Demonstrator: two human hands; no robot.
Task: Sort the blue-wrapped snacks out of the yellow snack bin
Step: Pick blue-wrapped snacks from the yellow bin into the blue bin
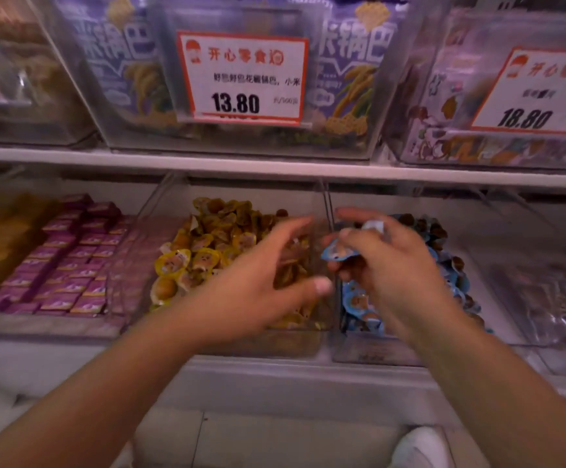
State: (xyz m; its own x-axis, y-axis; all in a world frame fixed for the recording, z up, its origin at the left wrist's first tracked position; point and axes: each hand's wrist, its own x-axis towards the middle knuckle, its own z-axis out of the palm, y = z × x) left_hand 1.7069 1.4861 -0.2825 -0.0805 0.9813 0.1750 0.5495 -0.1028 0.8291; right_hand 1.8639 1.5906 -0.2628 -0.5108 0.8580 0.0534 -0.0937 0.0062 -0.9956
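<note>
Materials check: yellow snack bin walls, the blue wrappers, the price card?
Yellow snack bin: looks like clear rigid plastic, glossy; the contents show through the walls.
Blue-wrapped snack in the right hand: likely thin printed plastic film or foil lid, with a slight sheen.
Price card: probably printed paper behind a clear holder.

Clear glossy plastic bins [325,211]; shiny film snack wrappers [187,261]; paper price card [242,77]; matt shelf edge [275,167]

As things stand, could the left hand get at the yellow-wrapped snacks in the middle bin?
Probably yes. The left hand hovers open directly over the yellow-wrapped snacks, the bin's top is open, and nothing lies between. The right hand grips blue-wrapped snacks off to the side, over the blue bin.
</note>
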